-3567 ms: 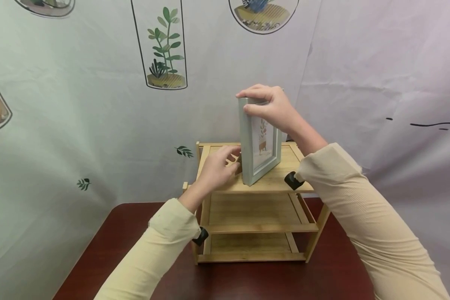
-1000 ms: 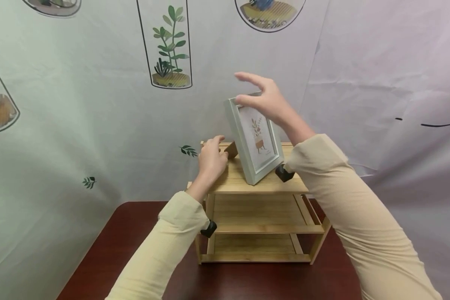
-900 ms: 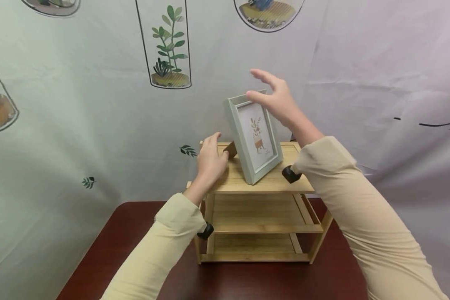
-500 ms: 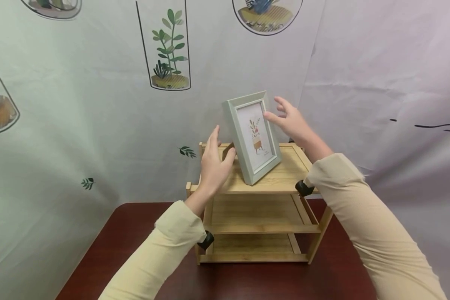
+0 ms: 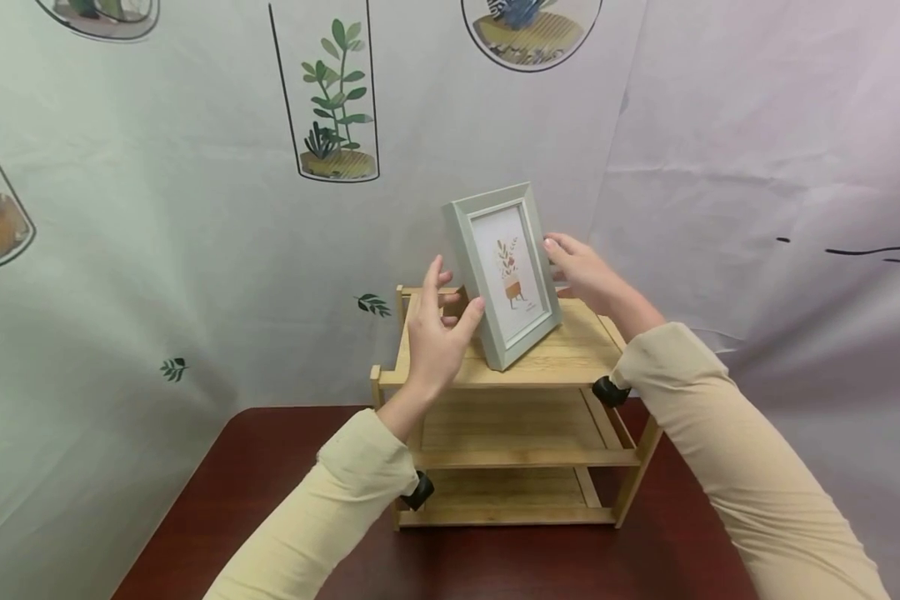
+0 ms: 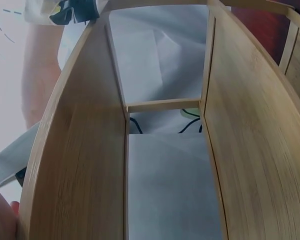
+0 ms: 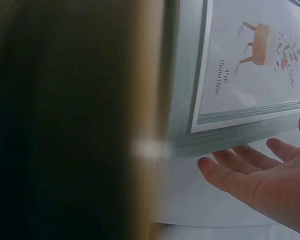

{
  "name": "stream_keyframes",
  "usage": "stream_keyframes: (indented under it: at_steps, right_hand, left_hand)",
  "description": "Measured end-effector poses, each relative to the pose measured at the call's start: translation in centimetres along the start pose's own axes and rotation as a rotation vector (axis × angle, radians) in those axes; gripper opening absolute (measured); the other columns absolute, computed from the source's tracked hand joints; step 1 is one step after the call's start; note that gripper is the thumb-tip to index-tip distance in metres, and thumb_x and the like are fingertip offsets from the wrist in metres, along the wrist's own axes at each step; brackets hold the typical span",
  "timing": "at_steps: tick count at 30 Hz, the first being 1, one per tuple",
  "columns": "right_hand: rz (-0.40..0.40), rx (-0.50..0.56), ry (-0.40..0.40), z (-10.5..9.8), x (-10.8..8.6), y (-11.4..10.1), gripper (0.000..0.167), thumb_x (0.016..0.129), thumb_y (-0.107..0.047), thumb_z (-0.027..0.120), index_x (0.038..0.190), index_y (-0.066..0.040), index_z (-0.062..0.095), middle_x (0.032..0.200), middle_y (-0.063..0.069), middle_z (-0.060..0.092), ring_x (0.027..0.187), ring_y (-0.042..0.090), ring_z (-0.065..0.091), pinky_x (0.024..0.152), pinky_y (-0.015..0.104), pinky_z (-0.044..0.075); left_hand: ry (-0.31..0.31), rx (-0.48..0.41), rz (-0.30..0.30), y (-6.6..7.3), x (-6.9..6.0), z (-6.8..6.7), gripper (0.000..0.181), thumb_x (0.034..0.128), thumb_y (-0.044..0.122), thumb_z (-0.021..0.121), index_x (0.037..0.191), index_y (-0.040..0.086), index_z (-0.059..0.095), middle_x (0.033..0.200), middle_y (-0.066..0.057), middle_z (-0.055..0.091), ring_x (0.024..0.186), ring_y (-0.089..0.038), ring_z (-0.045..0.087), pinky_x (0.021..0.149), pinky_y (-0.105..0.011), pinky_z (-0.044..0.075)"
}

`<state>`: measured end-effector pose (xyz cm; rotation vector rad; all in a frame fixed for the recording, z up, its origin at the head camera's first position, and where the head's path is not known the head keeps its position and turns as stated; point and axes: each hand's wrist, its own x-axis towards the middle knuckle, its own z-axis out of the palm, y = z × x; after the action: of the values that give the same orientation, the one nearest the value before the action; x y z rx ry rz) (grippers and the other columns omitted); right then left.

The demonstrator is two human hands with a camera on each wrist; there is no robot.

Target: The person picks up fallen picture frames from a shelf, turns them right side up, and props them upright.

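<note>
A pale grey-green picture frame [image 5: 512, 275] leans back on the top tier of a wooden shelf rack [image 5: 581, 358]. Its print of a potted plant faces right and forward. My left hand [image 5: 438, 342] is at the frame's left edge, thumb by the edge and fingers spread towards the back. At the right edge is my right hand [image 5: 592, 279]; in the right wrist view its fingers [image 7: 230, 175] lie fairly straight along the side of the frame. Firm contact cannot be told. The left wrist view mostly shows the rack's boards [image 6: 85, 150], with part of the frame [image 6: 15, 155] at the left.
The rack stands on a dark red table [image 5: 285, 467], and two lower tiers [image 5: 525, 421] show beneath the top. Behind rises a white cloth backdrop [image 5: 217, 208] printed with plants. Black wrist cameras [image 5: 418, 492] sit under both cuffs.
The right hand let go of the frame's top and came down to its right side. From behind, the left hand moved to the left edge. The frame, upright earlier, now leans back.
</note>
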<state>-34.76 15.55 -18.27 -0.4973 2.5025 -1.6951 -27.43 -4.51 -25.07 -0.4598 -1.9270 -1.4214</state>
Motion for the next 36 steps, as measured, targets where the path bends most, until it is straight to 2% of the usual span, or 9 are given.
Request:
stream_keyframes:
  at_steps: [4, 5, 7, 11, 12, 15, 20, 30, 36]
  right_hand:
    - [0.026, 0.005, -0.024, 0.3, -0.1, 0.3, 0.055, 0.096, -0.038, 0.023, 0.143, -0.014, 0.008, 0.144, 0.018, 0.023, 0.127, 0.039, 0.031, 0.100, 0.053, 0.030]
    - [0.031, -0.002, -0.029, 0.3, -0.1, 0.3, 0.056, 0.096, -0.038, 0.023, 0.143, -0.014, 0.007, 0.144, 0.018, 0.023, 0.127, 0.039, 0.031, 0.100, 0.053, 0.030]
    - [0.034, -0.008, -0.038, 0.4, -0.1, 0.4, 0.055, 0.096, -0.039, 0.022, 0.143, -0.015, 0.007, 0.143, 0.018, 0.025, 0.126, 0.038, 0.033, 0.100, 0.052, 0.031]
    - [0.033, -0.009, -0.042, 0.3, -0.1, 0.6, 0.055, 0.095, -0.039, 0.022, 0.143, -0.016, 0.007, 0.142, 0.018, 0.026, 0.125, 0.038, 0.034, 0.099, 0.052, 0.032]
    - [0.034, -0.006, -0.042, 0.3, -0.1, 0.7, 0.055, 0.096, -0.039, 0.022, 0.143, -0.017, 0.008, 0.142, 0.018, 0.026, 0.125, 0.038, 0.034, 0.099, 0.052, 0.032]
    - [0.036, 0.001, -0.040, 0.3, -0.1, 0.8, 0.054, 0.096, -0.038, 0.023, 0.143, -0.016, 0.007, 0.143, 0.018, 0.025, 0.125, 0.038, 0.033, 0.099, 0.052, 0.032]
    - [0.044, 0.015, -0.018, 0.3, -0.1, 1.0, 0.052, 0.096, -0.033, 0.026, 0.143, -0.017, 0.008, 0.142, 0.018, 0.027, 0.124, 0.038, 0.036, 0.097, 0.051, 0.035]
    - [0.047, 0.036, 0.055, 0.2, -0.1, 1.4, 0.049, 0.096, -0.021, 0.032, 0.142, -0.019, 0.017, 0.133, 0.019, 0.040, 0.115, 0.035, 0.047, 0.088, 0.045, 0.044]
    - [0.031, 0.020, 0.074, 0.1, -0.2, 1.6, 0.047, 0.095, -0.018, 0.033, 0.141, -0.018, 0.022, 0.128, 0.020, 0.044, 0.103, 0.029, 0.054, 0.083, 0.043, 0.047]
  left_hand:
    - [0.003, 0.000, 0.026, 0.0, -0.1, 0.3, 0.070, 0.0827, 0.028, 0.060, 0.140, 0.016, 0.022, 0.124, -0.009, 0.046, 0.095, -0.020, 0.057, 0.073, -0.031, 0.052]
    - [-0.001, -0.006, 0.018, 0.5, -0.2, 0.3, 0.069, 0.0829, 0.026, 0.060, 0.140, 0.014, 0.022, 0.123, -0.010, 0.047, 0.094, -0.021, 0.057, 0.072, -0.031, 0.052]
    - [-0.004, -0.010, 0.020, 0.5, -0.1, 0.4, 0.069, 0.0827, 0.024, 0.061, 0.140, 0.013, 0.023, 0.121, -0.011, 0.048, 0.091, -0.021, 0.057, 0.070, -0.030, 0.052]
    - [-0.016, -0.007, 0.019, 0.4, -0.1, 0.5, 0.067, 0.0827, 0.020, 0.061, 0.140, 0.013, 0.025, 0.115, -0.012, 0.049, 0.086, -0.019, 0.056, 0.068, -0.028, 0.052]
    - [-0.016, 0.003, 0.032, 0.0, 0.0, 0.7, 0.067, 0.0828, 0.022, 0.060, 0.139, 0.015, 0.026, 0.113, -0.011, 0.050, 0.085, -0.017, 0.056, 0.067, -0.026, 0.052]
    - [-0.019, 0.025, 0.050, 0.0, -0.1, 0.7, 0.062, 0.0841, 0.021, 0.059, 0.138, 0.015, 0.029, 0.108, -0.011, 0.051, 0.084, -0.017, 0.055, 0.067, -0.024, 0.052]
    - [-0.016, 0.050, 0.070, -0.1, -0.1, 0.8, 0.057, 0.0848, 0.018, 0.057, 0.137, 0.015, 0.033, 0.102, -0.012, 0.053, 0.083, -0.017, 0.054, 0.067, -0.023, 0.051]
    - [-0.016, 0.061, 0.072, 0.0, 0.2, 0.6, 0.057, 0.0837, 0.015, 0.056, 0.136, 0.014, 0.035, 0.099, -0.011, 0.054, 0.080, -0.016, 0.054, 0.064, -0.021, 0.051]
    - [-0.017, 0.071, 0.083, -0.1, 0.3, 0.5, 0.057, 0.0834, 0.014, 0.056, 0.136, 0.013, 0.035, 0.099, -0.011, 0.054, 0.078, -0.016, 0.055, 0.063, -0.021, 0.051]
